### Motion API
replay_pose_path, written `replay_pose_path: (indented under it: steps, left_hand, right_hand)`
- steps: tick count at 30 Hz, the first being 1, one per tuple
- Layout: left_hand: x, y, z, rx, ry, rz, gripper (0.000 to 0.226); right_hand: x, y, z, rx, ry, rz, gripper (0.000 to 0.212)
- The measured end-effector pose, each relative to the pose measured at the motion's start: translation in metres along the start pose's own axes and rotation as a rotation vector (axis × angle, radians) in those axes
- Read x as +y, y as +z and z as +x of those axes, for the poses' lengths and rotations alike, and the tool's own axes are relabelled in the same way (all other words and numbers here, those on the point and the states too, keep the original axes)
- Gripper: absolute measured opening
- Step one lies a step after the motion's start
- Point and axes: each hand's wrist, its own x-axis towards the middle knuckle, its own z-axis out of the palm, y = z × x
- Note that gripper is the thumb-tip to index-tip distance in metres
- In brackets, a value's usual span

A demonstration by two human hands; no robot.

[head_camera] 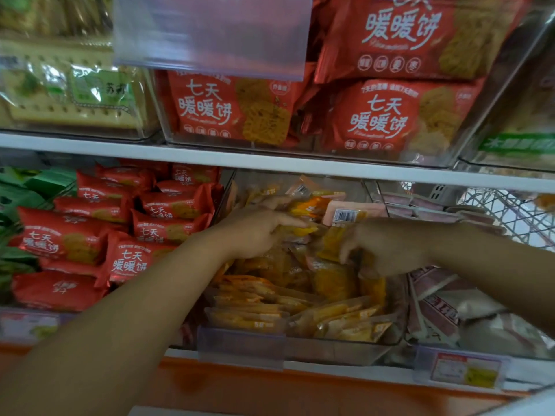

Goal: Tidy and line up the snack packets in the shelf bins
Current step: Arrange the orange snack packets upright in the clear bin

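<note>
Yellow snack packets are piled loosely in the middle bin. One packet is pinched by the right grip; the left grip is laid flat, released. The front rows could be toppled by a sharp pull.

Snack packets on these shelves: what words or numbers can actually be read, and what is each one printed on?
"七天 暖暖饼": upper red packets, and again on the lower red packets.
"苏打", faint and not certain: green label of the cracker pack.
Too blurred or small to read: the fine print on the red packets, the green band at the far right, the barcode digits on the pink packet, and the price tag.
</note>
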Motion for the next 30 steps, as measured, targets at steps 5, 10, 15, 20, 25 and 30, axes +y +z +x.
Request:
replay_pose_path:
  steps: [5,10,15,20,25,30]
  left_hand:
    - [0.000,0.001,0.000,0.006,-0.008,-0.038,0.060]
    - [0.007,-0.006,0.005,-0.005,-0.081,-0.219,0.050]
    - [0.035,-0.014,-0.019,-0.062,-0.071,-0.245,0.031]
    - [0.064,0.000,-0.081,0.045,-0.069,-0.112,0.039]
    - [0.092,0.029,-0.095,0.002,-0.093,0.269,0.056]
    - [0.088,0.042,-0.074,0.257,-0.124,0.314,0.040]
  right_hand:
    - [0.007,0.014,0.010,0.110,-0.024,0.099,0.038]
    - [0.006,0.013,0.008,0.419,-0.141,0.138,0.034]
    - [0.006,0.007,-0.034,0.701,-0.102,0.417,0.018]
    - [0.001,0.041,-0.085,0.552,-0.062,0.384,0.021]
    - [-0.008,0.082,-0.110,0.541,-0.025,0.329,0.043]
    - [-0.012,0.081,-0.099,0.712,0.017,0.275,0.014]
